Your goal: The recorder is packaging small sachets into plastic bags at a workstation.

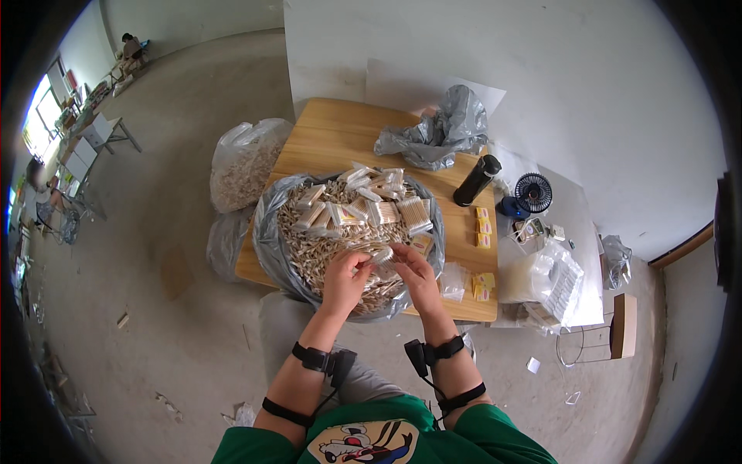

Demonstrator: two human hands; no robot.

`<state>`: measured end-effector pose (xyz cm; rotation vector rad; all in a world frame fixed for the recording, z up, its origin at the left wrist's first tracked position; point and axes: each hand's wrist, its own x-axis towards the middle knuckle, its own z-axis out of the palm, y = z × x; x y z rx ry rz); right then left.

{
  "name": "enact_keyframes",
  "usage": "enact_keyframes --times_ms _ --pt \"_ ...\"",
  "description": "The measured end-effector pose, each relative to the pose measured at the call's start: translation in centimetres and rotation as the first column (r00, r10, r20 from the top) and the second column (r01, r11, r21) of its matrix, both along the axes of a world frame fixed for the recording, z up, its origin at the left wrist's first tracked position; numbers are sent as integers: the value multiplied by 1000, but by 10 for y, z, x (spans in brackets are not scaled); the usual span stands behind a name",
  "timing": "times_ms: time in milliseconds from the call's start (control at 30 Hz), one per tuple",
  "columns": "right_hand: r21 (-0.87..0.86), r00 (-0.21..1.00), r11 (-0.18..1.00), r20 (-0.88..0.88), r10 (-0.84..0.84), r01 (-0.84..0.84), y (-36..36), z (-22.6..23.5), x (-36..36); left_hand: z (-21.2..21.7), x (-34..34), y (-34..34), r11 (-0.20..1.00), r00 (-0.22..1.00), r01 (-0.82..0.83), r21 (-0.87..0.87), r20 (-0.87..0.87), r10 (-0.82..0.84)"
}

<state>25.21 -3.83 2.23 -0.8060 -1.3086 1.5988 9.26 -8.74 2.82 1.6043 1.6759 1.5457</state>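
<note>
A large heap of loose cotton swabs (309, 246) with wooden sticks fills an opened grey plastic bag (268, 246). Over its near part, my left hand (345, 278) and my right hand (417, 277) come together, fingers closed around a small bundle of cotton swabs (382, 257) with white tips. Whether this bundle is wrapped in clear film is too small to tell. Several filled packs of cotton swabs (382, 213) lie on the far side of the heap. A yellow card (422, 243) rests beside my right hand.
The wooden table (332, 127) also bears a crumpled grey bag (437, 131), a black bottle (478, 180), yellow card stacks (483, 228) and clear sleeves (454, 281). On a side table stand a small fan (533, 193) and plastic-wrapped packs (553, 282). A swab-filled sack (246, 166) adjoins the left edge.
</note>
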Motion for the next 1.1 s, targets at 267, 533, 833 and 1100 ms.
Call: enact_keyframes --times_ms 267,533,833,1100 --pt "-8 999 999 -8 -40 40 4 -12 -12 -10 -1 6 1000 1000 22 10 7 -22" --pt "135 989 985 88 -121 108 9 -16 -23 -9 4 9 997 998 -60 -39 17 61" --pt "-144 972 966 121 -200 216 -7 -29 -25 -35 -2 8 971 973 -230 -66 4 231" --pt "243 911 937 265 -314 252 -5 -38 -19 -33 -2 6 972 918 65 -226 396 30"
